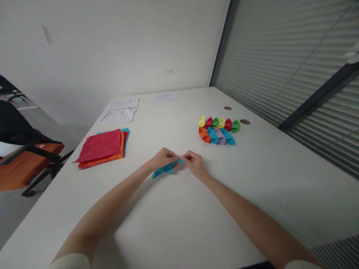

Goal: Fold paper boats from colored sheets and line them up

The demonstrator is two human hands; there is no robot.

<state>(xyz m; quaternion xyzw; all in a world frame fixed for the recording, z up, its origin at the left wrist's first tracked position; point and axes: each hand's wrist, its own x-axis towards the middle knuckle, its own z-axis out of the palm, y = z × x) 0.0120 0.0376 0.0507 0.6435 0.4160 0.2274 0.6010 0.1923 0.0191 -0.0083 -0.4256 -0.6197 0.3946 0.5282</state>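
Note:
A partly folded piece of blue paper [165, 170] is held just over the white table [179, 216], in front of me. My left hand [164, 158] pinches its upper edge and covers part of it. At its right end, the fingertips of my right hand [195, 162] are closed on the same paper, close to the left fingertips. The exact folds between my fingers are too small to make out. Beyond my right hand lie two rows of folded paper pieces [219, 135] in yellow, red, green, orange, blue and purple.
To the left lies a stack of coloured paper sheets [102, 145], red on top. Printed sheets [120, 110] and another printed page [164, 98] are near the back wall. An orange chair [25, 164] stands beyond the left edge; window blinds [280, 63] border the right.

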